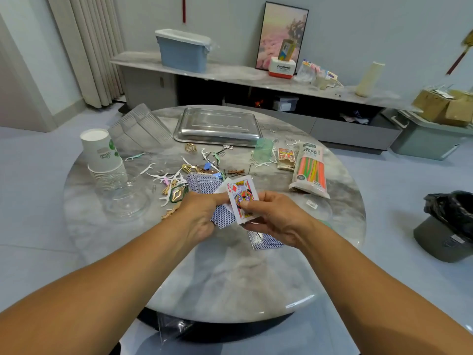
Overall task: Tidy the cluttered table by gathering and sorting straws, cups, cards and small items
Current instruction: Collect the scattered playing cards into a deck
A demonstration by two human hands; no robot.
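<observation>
Gathering cards: your left hand grips a blue-backed stack; your right hand pinches the king of diamonds against it.

The king sits askew, so squaring it carelessly could spill the stack. More cards lie fanned just beyond your hands among floss picks and clips, and a couple hide under your right wrist; you might miss those, or drag picks along. The round marble table looks slick. Paper cups, a straw pack and a steel tray stand farther back; a bin sits on the floor to your right.
</observation>
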